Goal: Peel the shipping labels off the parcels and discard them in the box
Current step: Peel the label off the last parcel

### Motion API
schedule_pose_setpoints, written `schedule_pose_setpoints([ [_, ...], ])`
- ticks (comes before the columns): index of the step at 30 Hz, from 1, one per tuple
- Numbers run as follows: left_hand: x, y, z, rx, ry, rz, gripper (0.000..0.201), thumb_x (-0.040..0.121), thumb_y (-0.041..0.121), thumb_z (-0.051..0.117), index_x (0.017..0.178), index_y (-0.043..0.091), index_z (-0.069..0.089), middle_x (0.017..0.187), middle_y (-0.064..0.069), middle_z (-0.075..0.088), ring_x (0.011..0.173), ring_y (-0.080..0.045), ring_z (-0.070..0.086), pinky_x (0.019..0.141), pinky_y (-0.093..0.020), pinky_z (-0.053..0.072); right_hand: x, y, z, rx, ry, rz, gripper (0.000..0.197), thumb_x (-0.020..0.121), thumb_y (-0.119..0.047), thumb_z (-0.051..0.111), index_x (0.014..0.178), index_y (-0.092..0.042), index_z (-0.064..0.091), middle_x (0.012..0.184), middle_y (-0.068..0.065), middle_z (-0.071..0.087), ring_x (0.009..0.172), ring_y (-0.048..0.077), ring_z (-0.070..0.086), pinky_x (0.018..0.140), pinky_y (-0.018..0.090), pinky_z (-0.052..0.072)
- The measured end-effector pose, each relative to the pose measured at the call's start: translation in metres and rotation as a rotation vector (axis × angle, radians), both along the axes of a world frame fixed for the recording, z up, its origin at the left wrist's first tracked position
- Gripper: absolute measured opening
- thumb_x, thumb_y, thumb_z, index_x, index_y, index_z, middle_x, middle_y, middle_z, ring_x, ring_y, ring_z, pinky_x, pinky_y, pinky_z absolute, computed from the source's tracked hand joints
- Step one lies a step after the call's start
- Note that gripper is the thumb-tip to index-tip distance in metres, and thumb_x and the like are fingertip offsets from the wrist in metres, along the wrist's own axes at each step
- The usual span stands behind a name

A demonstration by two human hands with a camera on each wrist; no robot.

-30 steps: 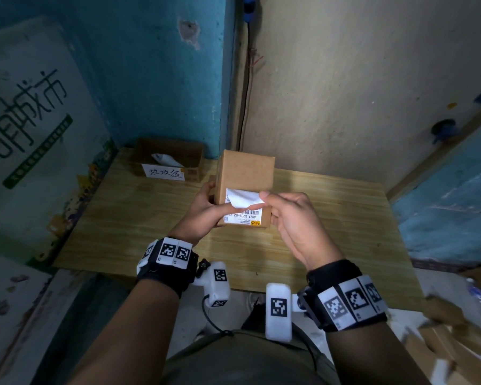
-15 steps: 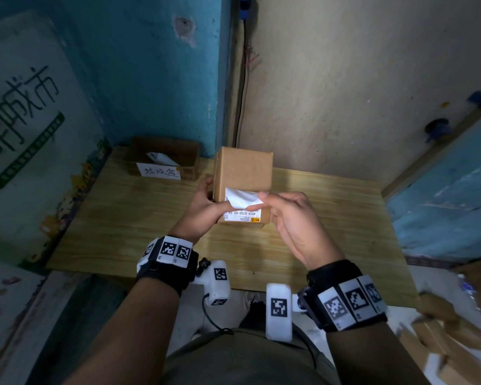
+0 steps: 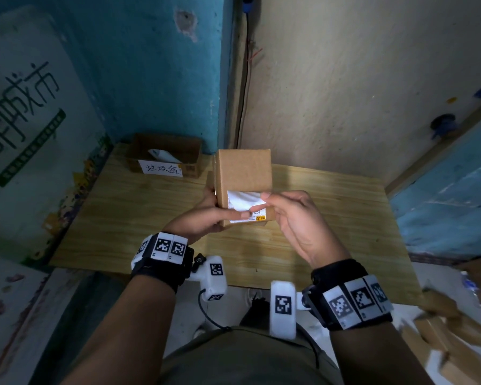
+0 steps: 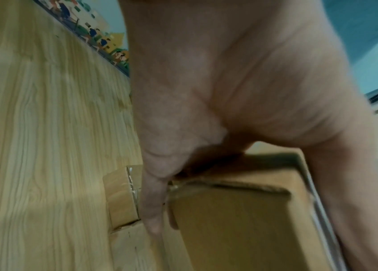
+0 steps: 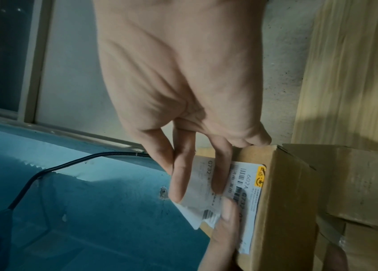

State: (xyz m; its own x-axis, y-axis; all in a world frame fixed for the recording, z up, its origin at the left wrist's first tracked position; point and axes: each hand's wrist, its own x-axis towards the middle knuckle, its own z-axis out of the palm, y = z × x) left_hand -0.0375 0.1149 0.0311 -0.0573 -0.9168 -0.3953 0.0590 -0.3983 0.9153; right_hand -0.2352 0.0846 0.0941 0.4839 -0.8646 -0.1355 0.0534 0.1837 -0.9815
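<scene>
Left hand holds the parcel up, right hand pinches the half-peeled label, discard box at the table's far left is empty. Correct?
Not quite: the head view shows the discard box already holds white paper. Otherwise right: left hand holds the parcel, right hand pinches the half-peeled label.

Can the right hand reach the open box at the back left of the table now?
Probably not at once: the right hand pinches the half-peeled shipping label, whose lower part is on the parcel. That parcel also stands between it and the box.

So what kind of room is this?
Probably a small back room for sorting parcels: a wooden table pushed into a corner of rough, chipped walls, a hand-labelled cardboard box for waste, and loose cardboard parcels on the floor.
</scene>
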Motion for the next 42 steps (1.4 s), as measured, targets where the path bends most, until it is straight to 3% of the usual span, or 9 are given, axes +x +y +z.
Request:
schedule_pose_setpoints([
  [4,0.0,0.0,0.0,-0.01,0.052,0.004,0.134,0.05,0.025,0.097,0.147,0.037,0.007,0.141,-0.002,0.052,0.127,-0.021,0.056,0.1,-0.047,0.052,0.0,-0.001,0.005,0.013,-0.021,-0.01,0.03,0.095,-0.008,0.062,0.071,-0.006,0.08,0.086,0.013,0.078,0.101,0.031,0.071,0.112,0.05,0.042],
  [8,-0.002,0.002,0.006,-0.052,0.058,0.118,0.122,0.046,0.021,0.092,0.138,0.031,0.013,0.135,0.0,0.051,0.123,-0.018,0.056,0.095,-0.044,0.056,0.001,-0.003,0.0,0.01,-0.002,0.001,0.023,0.086,-0.021,0.067,0.074,-0.007,0.082,0.091,0.013,0.078,0.121,0.037,0.062,0.12,0.054,0.03],
  [14,-0.002,0.002,0.007,-0.081,0.085,0.195,0.098,0.066,0.008,0.088,0.135,0.03,0.022,0.134,-0.009,0.055,0.118,-0.026,0.061,0.082,-0.033,0.059,0.001,-0.006,0.005,0.012,-0.03,0.039,0.035,0.097,-0.008,0.057,0.074,-0.009,0.082,0.089,0.012,0.079,0.118,0.028,0.064,0.117,0.044,0.035],
  [19,-0.002,0.0,0.003,-0.08,0.097,0.236,0.091,0.072,0.004,0.084,0.138,0.028,0.025,0.132,-0.007,0.056,0.114,-0.023,0.064,0.08,-0.031,0.059,0.003,-0.009,0.003,-0.025,-0.003,0.069,0.027,0.094,-0.016,0.062,0.078,-0.012,0.083,0.096,0.011,0.079,0.123,0.028,0.062,0.123,0.051,0.026],
  [26,0.002,0.0,-0.001,-0.068,0.121,0.256,0.09,0.073,0.009,0.084,0.139,0.028,0.027,0.132,-0.004,0.058,0.113,-0.02,0.065,0.079,-0.029,0.059,0.006,-0.01,0.002,-0.004,-0.027,0.107,0.025,0.089,-0.019,0.062,0.079,-0.008,0.083,0.104,0.018,0.077,0.124,0.03,0.062,0.123,0.052,0.026],
  [30,0.003,0.001,-0.002,-0.067,0.137,0.278,0.103,0.055,0.026,0.088,0.14,0.025,0.03,0.13,-0.002,0.06,0.109,-0.017,0.067,0.075,-0.027,0.058,0.007,-0.011,0.0,0.013,-0.042,0.124,0.025,0.089,-0.016,0.062,0.079,-0.003,0.081,0.109,0.02,0.076,0.125,0.031,0.061,0.123,0.052,0.026],
  [35,0.003,-0.001,-0.006,-0.049,0.138,0.315,0.073,0.084,0.011,0.075,0.141,0.02,0.03,0.134,-0.007,0.057,0.107,-0.022,0.067,0.07,-0.025,0.058,0.01,-0.01,0.004,0.027,-0.074,0.124,0.026,0.091,-0.012,0.062,0.075,0.0,0.078,0.11,0.024,0.074,0.12,0.029,0.065,0.119,0.043,0.035],
  [39,0.004,-0.001,-0.011,-0.048,0.159,0.302,0.074,0.082,0.014,0.078,0.14,0.021,0.033,0.134,-0.008,0.058,0.11,-0.023,0.067,0.076,-0.028,0.059,0.009,-0.009,0.001,0.028,-0.057,0.111,0.027,0.088,-0.018,0.062,0.075,-0.002,0.079,0.11,0.026,0.073,0.122,0.029,0.063,0.121,0.044,0.031],
  [42,0.004,0.0,-0.012,-0.063,0.164,0.291,0.085,0.071,0.022,0.084,0.139,0.022,0.034,0.133,-0.005,0.059,0.113,-0.021,0.066,0.079,-0.029,0.059,0.008,-0.009,-0.002,0.022,-0.068,0.109,0.026,0.088,-0.017,0.062,0.075,-0.002,0.079,0.11,0.027,0.073,0.124,0.032,0.062,0.122,0.049,0.028],
])
